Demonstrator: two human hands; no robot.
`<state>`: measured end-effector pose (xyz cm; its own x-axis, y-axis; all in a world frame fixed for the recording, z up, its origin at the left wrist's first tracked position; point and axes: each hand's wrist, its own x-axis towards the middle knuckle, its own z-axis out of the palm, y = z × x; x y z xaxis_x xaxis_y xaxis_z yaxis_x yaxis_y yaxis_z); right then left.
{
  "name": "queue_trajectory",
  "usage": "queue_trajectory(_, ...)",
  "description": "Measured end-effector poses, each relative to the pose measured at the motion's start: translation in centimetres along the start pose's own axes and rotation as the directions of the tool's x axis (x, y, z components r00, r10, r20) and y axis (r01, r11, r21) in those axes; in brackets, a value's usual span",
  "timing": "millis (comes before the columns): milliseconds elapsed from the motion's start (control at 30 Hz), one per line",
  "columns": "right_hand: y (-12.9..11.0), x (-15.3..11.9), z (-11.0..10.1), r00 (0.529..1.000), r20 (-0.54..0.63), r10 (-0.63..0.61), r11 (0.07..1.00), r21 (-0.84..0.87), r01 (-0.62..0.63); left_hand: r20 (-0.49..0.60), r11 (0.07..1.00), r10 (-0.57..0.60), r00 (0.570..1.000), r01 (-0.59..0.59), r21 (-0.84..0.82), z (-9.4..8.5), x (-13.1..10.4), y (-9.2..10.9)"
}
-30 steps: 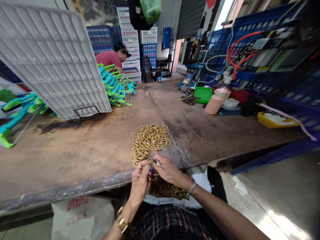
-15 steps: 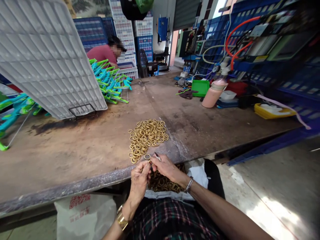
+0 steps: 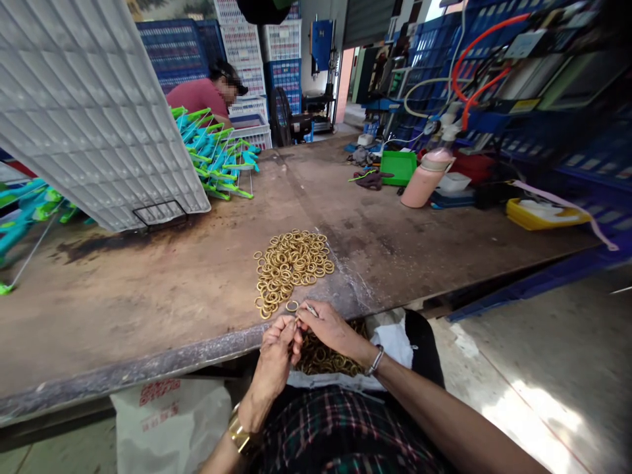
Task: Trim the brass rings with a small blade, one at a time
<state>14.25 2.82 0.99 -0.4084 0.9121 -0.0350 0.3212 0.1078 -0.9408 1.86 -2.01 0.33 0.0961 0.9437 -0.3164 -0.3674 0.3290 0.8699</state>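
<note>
In the head view, the single loose brass-coloured ring [image 3: 291,310] lay flat on the worn brown desk [image 3: 182,283], near the front edge, just beyond my fingertips at about twelve o'clock. Being round, it gave no long axis to line up with. My right hand [image 3: 332,326] seemed a shade nearer to it; those fingers were clamped on a slim, pale-and-dark hand tool [image 3: 311,309], its long axis slanting toward ten o'clock. My left hand [image 3: 277,345] came in from seven o'clock, thumb and fingers pinched together on what looked like another ring, though I could not tell for sure behind my fingers. Past the loose ring, also toward twelve o'clock, spread the heap of brass-coloured rings [image 3: 295,263], apart from both hands. At five o'clock, below the desk edge, more darkly shaded brass-coloured rings [image 3: 328,359] filled the white bag [image 3: 395,345] at my lap.
</note>
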Motion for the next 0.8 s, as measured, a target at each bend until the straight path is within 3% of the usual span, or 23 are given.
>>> queue_trajectory(200, -0.2, 0.1, 0.0, 1.0, -0.016, 0.019, 0.998, -0.065, -0.02, -0.007, 1.0, -0.004, 1.0, 0.004, -0.028, -0.1, -0.3, -0.1)
queue_trajectory(300, -0.1, -0.1, 0.0, 0.999, -0.038, 0.029, 0.961, -0.275, -0.039, -0.031, 0.999, 0.017, 0.999, -0.018, -0.029, -0.1, -0.3, -0.2)
queue_trajectory(467, 0.3, -0.9, 0.3, 0.998, 0.067, -0.018, 0.794, -0.606, 0.055, -0.047, 0.996, 0.079, 0.996, -0.077, 0.034, -0.2, -0.4, -0.1)
queue_trajectory(800, 0.2, -1.1, 0.6, 0.992, 0.122, 0.006, 0.722, -0.688, 0.08, -0.062, 0.964, 0.149, 0.987, -0.131, 0.23, -0.5, -0.5, -0.5)
